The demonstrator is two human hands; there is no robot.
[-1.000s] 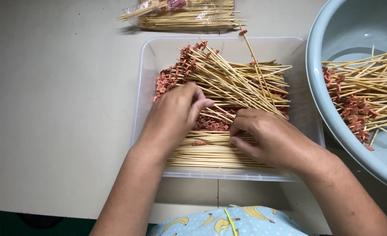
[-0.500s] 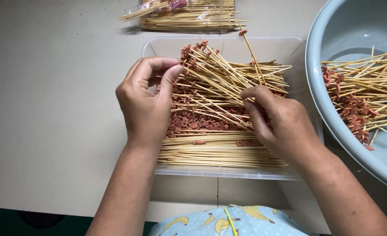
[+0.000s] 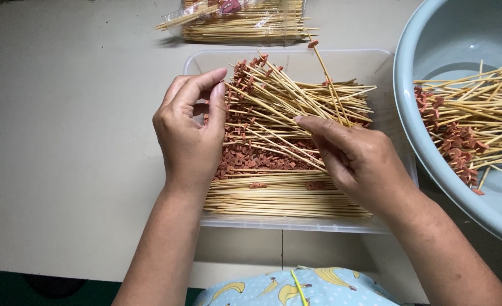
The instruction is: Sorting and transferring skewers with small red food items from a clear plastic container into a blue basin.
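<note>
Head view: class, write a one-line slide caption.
Two hands, left hand and right hand, sort bamboo skewers over a clear plastic tray beside a blue basin.

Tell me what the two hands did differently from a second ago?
The left hand lifted off the skewer pile and now pinches near the meat-tipped ends. The right hand slid up from the plain sticks onto the loaded skewers. The clear tray, blue basin and bagged sticks stayed put.

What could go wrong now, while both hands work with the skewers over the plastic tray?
The sharp skewers point many ways, so the left hand or right hand may get pricked. One skewer sticks up above the pile and could snag. Small meat pieces might slip off over the tray edge.
</note>
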